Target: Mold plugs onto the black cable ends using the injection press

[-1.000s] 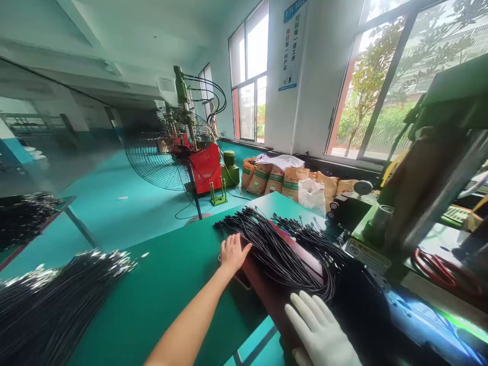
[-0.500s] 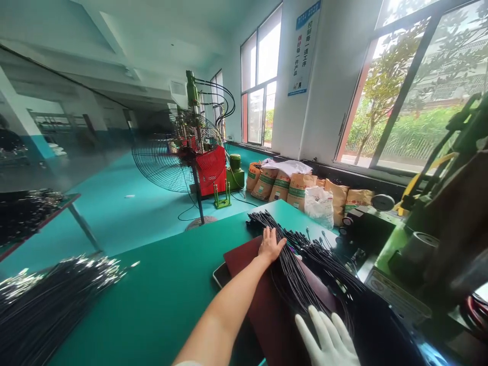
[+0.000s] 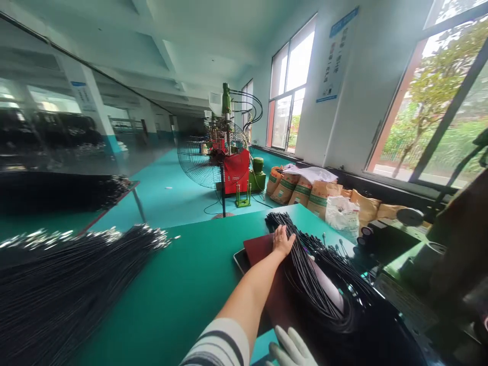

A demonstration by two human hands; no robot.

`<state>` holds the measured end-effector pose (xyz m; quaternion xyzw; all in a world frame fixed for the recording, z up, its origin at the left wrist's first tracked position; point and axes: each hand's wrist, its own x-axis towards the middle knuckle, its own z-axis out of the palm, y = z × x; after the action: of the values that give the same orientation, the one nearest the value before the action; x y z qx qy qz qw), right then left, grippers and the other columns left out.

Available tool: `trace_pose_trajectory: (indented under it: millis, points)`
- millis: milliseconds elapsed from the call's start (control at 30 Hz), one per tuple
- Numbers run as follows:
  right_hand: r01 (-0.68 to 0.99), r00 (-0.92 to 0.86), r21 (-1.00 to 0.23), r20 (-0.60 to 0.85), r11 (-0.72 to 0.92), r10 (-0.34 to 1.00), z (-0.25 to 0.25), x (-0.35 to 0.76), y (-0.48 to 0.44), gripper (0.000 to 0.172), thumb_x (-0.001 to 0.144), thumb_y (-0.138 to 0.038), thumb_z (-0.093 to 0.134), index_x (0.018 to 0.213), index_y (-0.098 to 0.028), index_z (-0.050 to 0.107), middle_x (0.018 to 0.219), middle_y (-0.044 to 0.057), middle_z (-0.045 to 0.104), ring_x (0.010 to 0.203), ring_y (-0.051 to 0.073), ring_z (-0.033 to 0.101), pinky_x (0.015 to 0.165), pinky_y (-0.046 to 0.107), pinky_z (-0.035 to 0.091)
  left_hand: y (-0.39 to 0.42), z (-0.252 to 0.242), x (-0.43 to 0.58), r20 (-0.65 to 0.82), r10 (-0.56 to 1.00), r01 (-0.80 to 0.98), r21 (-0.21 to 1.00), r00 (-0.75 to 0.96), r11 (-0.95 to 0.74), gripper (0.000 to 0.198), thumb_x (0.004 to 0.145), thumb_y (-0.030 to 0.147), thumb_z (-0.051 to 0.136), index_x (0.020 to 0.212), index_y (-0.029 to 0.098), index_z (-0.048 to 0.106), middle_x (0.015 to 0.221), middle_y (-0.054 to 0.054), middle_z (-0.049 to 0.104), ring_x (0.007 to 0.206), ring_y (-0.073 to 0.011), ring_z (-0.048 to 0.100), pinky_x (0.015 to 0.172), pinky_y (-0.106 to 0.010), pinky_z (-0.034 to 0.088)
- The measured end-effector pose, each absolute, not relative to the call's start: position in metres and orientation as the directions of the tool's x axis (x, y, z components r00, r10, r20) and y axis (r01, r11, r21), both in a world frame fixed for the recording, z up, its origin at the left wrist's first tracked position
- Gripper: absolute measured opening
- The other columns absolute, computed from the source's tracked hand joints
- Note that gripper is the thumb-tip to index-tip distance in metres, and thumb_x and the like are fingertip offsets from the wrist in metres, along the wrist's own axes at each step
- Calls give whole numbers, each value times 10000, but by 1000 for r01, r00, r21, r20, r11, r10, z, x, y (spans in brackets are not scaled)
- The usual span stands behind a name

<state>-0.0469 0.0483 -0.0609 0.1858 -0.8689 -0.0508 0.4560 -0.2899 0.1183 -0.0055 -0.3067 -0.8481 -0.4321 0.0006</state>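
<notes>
My bare left hand lies palm down on the left side of a bundle of thin black cables. Its fingers are stretched out, with the thumb apart and over the cables. The bundle rests on a dark red board and curves round at its near end. My right hand, in a whitish glove, is at the bottom edge, partly cut off, its fingers stretched out with nothing visible in them. It is below the near part of the bundle, apart from it.
More black cables lie right of the bundle. A large pile of black cables with shiny ends covers the left of the green table. A dark machine stands at right. Beyond are a standing fan and paper sacks.
The view has turned left, showing more of the left cable pile. My gloved right hand has moved down and left, away from the cables. My left hand stays on the bundle.
</notes>
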Motion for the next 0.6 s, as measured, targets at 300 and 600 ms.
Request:
trace_pose_trajectory:
  millis: [300,600]
  points:
    - [-370,-919,-45,166,928,-358,-32,-36,57,453,723,-153,485,1125,-325,602,1289,-15,515,1246,305,371,1000,486,327,-26,-5,-208,322,485,545,713,-813,440,357,780,254,529,1116,142,486,1118,-108,565,871,-131,616,680,-232,517]
    - [-449,-800,148,372,881,-471,-31,-35,60,433,749,-163,418,1065,-348,648,1185,-44,593,1137,290,508,870,481,467,-297,144,-171,279,470,535,250,-838,807,309,764,247,522,1070,212,551,1176,-64,557,1147,-225,455,1007,-379,294]
